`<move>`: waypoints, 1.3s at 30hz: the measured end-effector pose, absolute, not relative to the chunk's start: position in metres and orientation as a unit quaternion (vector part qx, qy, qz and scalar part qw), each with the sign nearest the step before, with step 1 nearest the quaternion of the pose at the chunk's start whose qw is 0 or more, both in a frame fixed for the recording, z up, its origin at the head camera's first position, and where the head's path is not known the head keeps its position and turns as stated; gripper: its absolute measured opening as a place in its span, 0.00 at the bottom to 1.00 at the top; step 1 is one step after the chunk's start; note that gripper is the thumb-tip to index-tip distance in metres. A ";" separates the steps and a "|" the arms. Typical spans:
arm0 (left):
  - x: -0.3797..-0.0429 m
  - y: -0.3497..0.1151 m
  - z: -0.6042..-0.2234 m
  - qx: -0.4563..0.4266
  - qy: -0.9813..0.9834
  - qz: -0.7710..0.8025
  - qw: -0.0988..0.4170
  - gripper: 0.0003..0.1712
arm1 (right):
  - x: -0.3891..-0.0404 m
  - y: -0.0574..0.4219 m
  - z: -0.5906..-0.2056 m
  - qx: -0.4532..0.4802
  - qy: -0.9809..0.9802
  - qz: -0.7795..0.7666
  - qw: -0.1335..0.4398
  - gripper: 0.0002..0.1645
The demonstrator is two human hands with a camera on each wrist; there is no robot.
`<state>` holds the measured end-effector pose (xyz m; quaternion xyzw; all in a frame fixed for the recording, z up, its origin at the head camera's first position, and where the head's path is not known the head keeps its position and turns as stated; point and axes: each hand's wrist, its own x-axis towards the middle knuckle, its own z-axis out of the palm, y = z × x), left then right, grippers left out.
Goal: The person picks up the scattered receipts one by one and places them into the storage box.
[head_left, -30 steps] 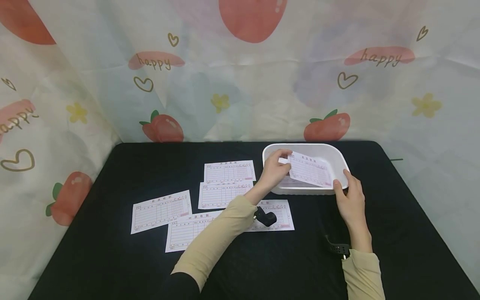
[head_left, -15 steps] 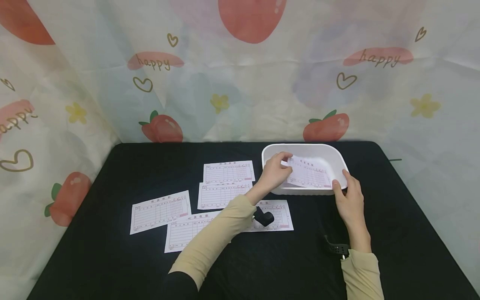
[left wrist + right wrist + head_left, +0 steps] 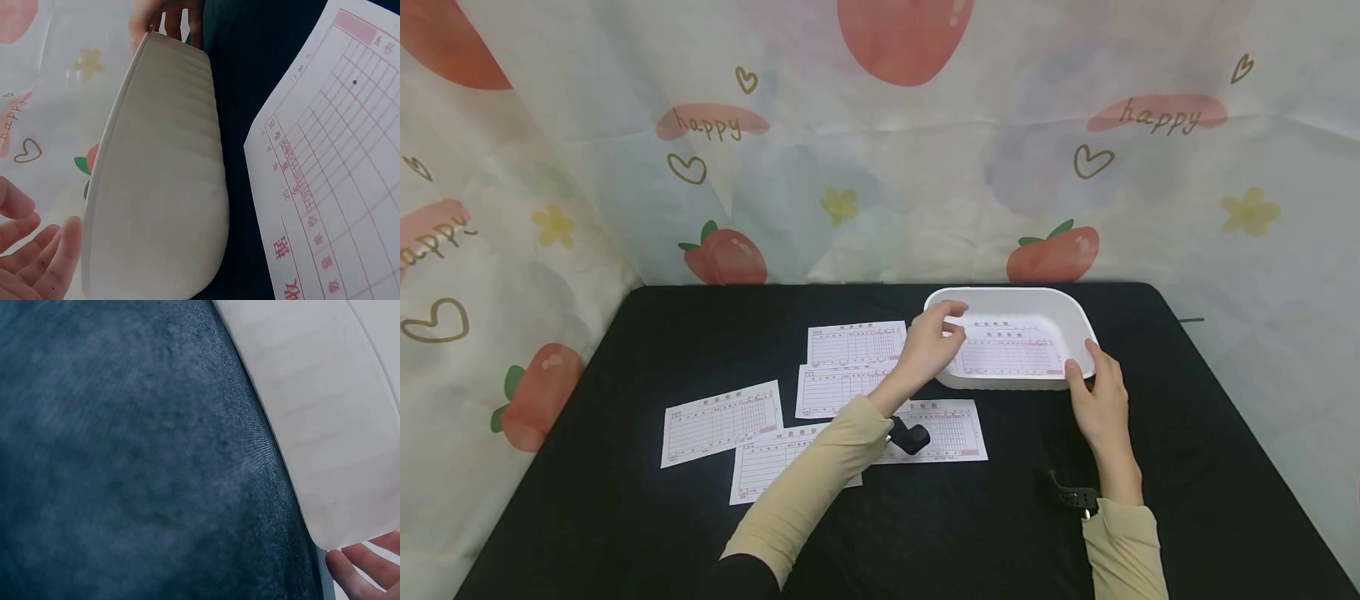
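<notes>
A white plastic tray (image 3: pixel 1000 383) stands at the back right of the table, and printed receipt slips (image 3: pixel 1007 357) lie inside it, one overlapping another. My left hand (image 3: pixel 931 343) is over the tray's left rim, thumb and fingers apart with nothing between them. My right hand (image 3: pixel 1099 408) grips the tray's right front corner, thumb at the rim and fingers around the outside. In the left wrist view, the tray's side wall (image 3: pixel 156 169) fills the middle, with my left fingers (image 3: pixel 59 265) beside its rim. My right fingers (image 3: pixel 350 575) touch the tray's end in the right wrist view.
Several more receipt slips (image 3: pixel 722 423) lie on the black tablecloth (image 3: pixel 985 533) left and front of the tray, some overlapping. My left forearm (image 3: pixel 820 483) crosses above some of them. A patterned curtain (image 3: pixel 880 167) hangs behind the table.
My left hand has let go of a receipt slip, which now lies flat in the tray. The hand has drawn back slightly left. My right hand stays on the tray.
</notes>
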<state>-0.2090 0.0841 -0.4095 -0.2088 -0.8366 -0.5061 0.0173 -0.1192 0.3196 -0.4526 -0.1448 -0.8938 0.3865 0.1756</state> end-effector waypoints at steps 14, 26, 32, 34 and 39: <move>-0.205 0.047 -0.418 -0.182 -0.800 -0.570 0.044 0.16 | -0.118 0.319 -0.452 -0.148 -0.892 0.390 0.173 0.33; -0.212 0.008 -0.428 -0.143 -0.811 -0.564 0.062 0.17 | -0.119 0.319 -0.454 -0.149 -0.892 0.391 0.171 0.33; -0.217 -0.010 -0.432 -0.130 -0.823 -0.549 0.063 0.17 | -0.119 0.319 -0.453 -0.145 -0.893 0.388 0.175 0.33; -0.218 -0.016 -0.433 -0.124 -0.827 -0.545 0.061 0.17 | -0.119 0.319 -0.453 -0.146 -0.892 0.390 0.175 0.33; -0.220 -0.031 -0.438 -0.105 -0.840 -0.530 0.056 0.17 | -0.119 0.319 -0.454 -0.150 -0.891 0.392 0.172 0.34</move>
